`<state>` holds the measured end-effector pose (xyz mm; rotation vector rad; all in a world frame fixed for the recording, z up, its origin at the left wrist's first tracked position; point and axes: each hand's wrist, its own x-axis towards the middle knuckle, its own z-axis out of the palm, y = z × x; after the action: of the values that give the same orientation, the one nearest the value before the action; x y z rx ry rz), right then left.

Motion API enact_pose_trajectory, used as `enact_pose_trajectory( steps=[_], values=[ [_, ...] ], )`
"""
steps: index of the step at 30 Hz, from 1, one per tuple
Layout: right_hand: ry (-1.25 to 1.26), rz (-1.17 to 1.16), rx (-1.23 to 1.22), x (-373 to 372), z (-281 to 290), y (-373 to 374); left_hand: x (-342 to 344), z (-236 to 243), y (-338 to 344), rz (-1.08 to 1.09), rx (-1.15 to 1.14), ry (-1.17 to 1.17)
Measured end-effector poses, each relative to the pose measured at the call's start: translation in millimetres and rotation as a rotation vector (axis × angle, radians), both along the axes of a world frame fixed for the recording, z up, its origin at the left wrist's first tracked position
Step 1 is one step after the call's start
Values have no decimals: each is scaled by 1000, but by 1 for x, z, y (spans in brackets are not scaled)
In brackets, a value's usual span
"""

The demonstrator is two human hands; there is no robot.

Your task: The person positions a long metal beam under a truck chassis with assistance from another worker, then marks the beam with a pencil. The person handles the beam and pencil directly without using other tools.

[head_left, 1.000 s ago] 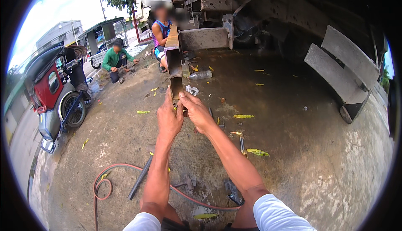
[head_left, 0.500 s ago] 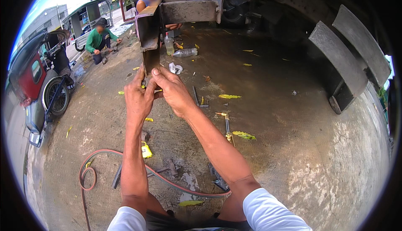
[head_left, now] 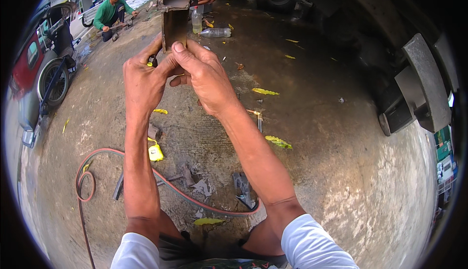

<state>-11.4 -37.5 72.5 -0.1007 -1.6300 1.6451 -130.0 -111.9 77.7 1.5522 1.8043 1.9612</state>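
Observation:
My left hand (head_left: 144,81) and my right hand (head_left: 207,79) are closed around the lower end of a dark, rusty steel channel (head_left: 174,28) that reaches up out of the top of the picture. My right thumb presses on its near face. A small black-and-yellow piece (head_left: 151,63) shows among my left fingers, too small to identify. Below my hands, a yellow tape measure (head_left: 155,152), a hammer (head_left: 186,174) and a brass-headed cutting torch (head_left: 259,123) lie on the wet concrete (head_left: 331,181).
A coiled twin hose (head_left: 90,181) crosses the ground. A person in green (head_left: 105,13) squats at back left beside a red sidecar motorcycle (head_left: 34,64). Plastic bottles (head_left: 214,32) sit beyond my hands. The dark truck underside fills the upper right, with curved metal plates (head_left: 424,84) at right.
The view has tipped downward, so my hands and the channel sit higher in the picture and the person in blue is mostly out of frame. Both hands still grip the channel's end.

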Motion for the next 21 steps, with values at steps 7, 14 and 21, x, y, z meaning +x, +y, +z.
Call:
enact_pose_trajectory(
  steps=[7,14,21],
  values=[
    [2,42,5,1,-1,1,-2,0,0,1,33,40],
    [7,46,7,2,-1,3,1,4,-2,2,11,46],
    [-3,72,-17,4,-2,5,6,8,-6,1,-31,2]
  ],
)
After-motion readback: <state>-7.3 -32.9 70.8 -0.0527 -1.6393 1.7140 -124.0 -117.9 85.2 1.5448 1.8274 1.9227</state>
